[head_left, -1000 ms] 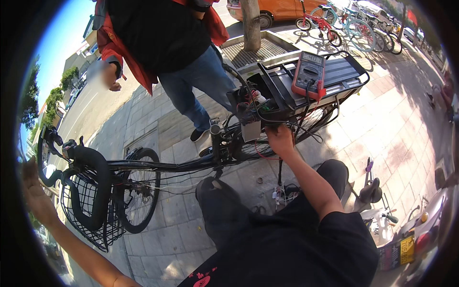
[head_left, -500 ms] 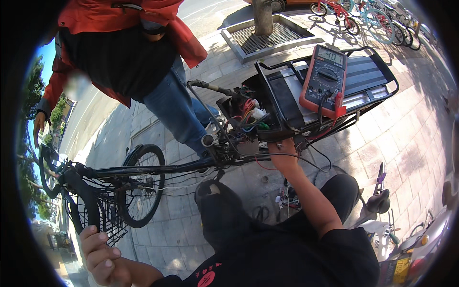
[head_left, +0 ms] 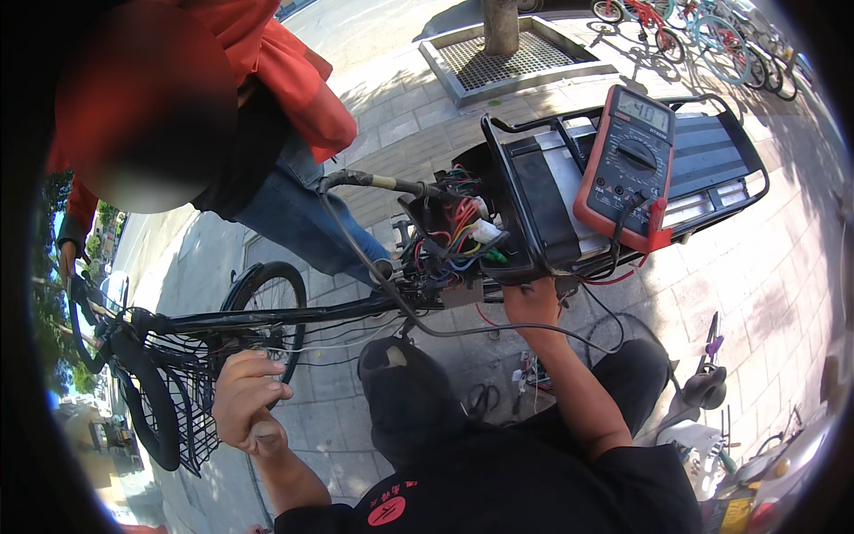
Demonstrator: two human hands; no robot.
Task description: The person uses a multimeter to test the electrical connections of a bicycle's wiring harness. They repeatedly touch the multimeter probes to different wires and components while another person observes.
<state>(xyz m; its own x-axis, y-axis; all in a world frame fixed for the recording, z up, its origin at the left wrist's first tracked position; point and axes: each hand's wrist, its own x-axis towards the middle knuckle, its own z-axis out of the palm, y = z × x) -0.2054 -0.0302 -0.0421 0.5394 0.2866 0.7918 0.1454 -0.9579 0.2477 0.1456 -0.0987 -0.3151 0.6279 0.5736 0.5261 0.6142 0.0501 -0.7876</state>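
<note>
My left hand (head_left: 246, 411) hangs in the air to the right of the black-padded handlebar (head_left: 162, 409), fingers loosely bent, thumb apart, holding nothing visible. My right hand (head_left: 532, 307) reaches up beneath the electric bicycle's opened black wiring box (head_left: 525, 249); its fingertips are hidden there, so its grip does not show. Colored wires and a white connector (head_left: 486, 233) spill out of the box. On the rear rack (head_left: 756, 185) lies a red and dark multimeter (head_left: 628, 165), with a red clip and a black lead at its near end. A thick grey cable (head_left: 445, 333) loops in front of the box.
A person in a red jacket (head_left: 307, 89) stands across the bicycle, one hand at the far handlebar. Loose wires and parts (head_left: 534, 372) lie on the paving by my knee. A tree grate (head_left: 463, 67) and parked bicycles (head_left: 721, 44) stand behind; another vehicle (head_left: 769, 485) is at lower right.
My left hand has come off the handlebar and moved right and up. My right hand stays under the box. The other person has leaned in over the bicycle.
</note>
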